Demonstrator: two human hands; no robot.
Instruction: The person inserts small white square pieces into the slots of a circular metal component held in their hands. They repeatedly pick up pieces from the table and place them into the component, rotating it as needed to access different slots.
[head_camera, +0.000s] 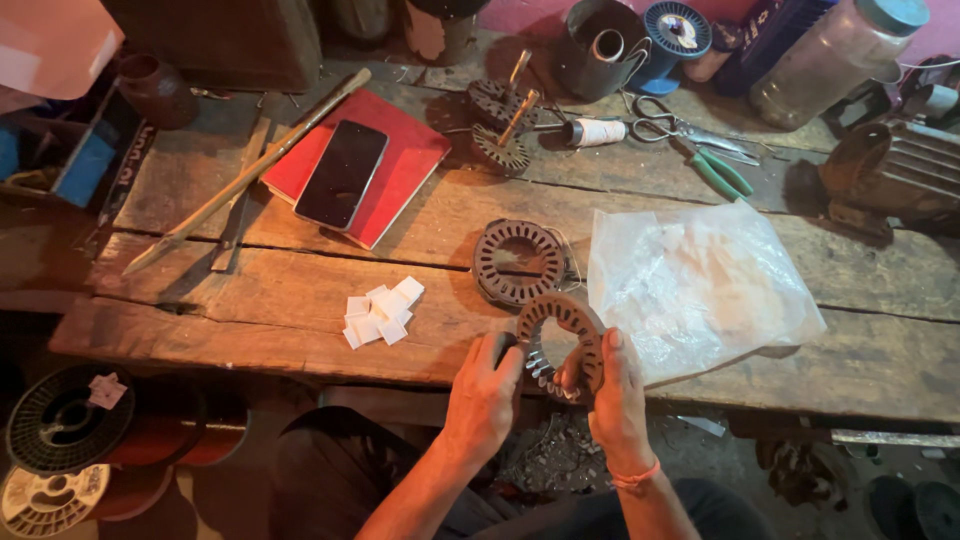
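Both hands at near edge of wooden desk (250, 300). Left hand (483, 395) and right hand (612, 390) share one slotted metal ring (562, 345), held tilted just past desk edge, above the lap. Left grip: fingers curled on ring's left rim, pinching it. Right grip: thumb over right rim, fingers behind, pinching same ring. Small white pieces sit in ring's lower slots.

Second slotted ring (518, 262) lies flat on desk, just beyond held one. Clear plastic bag (700, 290) to its right, near right hand. Pile of white paper squares (380, 312) to left, apart from hands. Phone (341, 174) on red notebook (400, 170), scissors (680, 128), thread spool (597, 132) farther back.
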